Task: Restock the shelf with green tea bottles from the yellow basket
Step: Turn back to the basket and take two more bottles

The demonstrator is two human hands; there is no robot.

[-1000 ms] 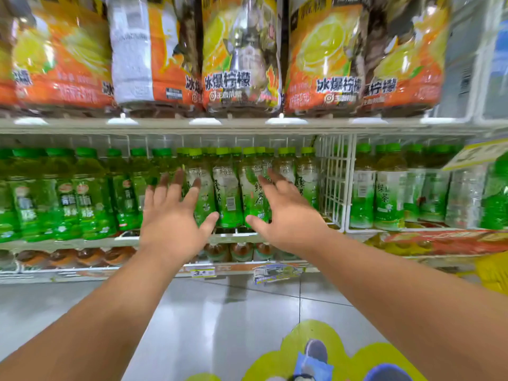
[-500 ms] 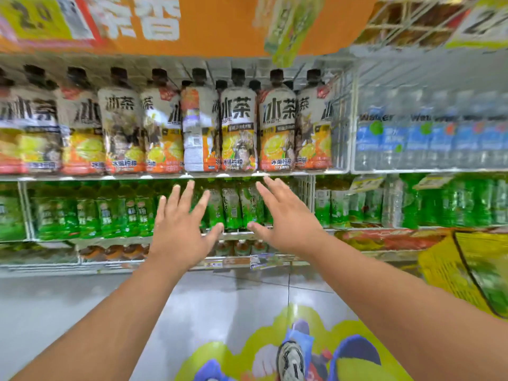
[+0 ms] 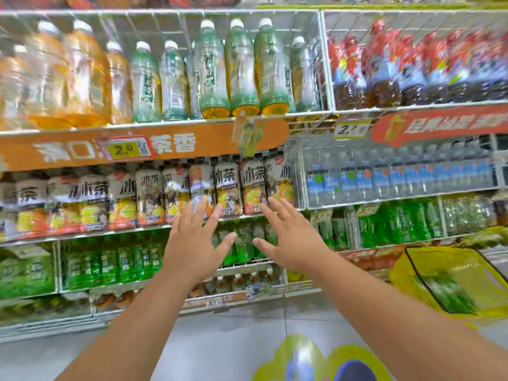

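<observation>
We are facing the wire shelf, its green tea bottles standing upright. The yellow basket is sitting low to our right, nearer our right hand, holding blurred green bottles. Both hands, left hand too, are holding nothing, fingers spread.

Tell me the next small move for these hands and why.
Probably swing the right hand down to the yellow basket at the right and take a bottle. Both it and the left hand are open and hold nothing, spread before the green tea bottles already on the shelf.
</observation>
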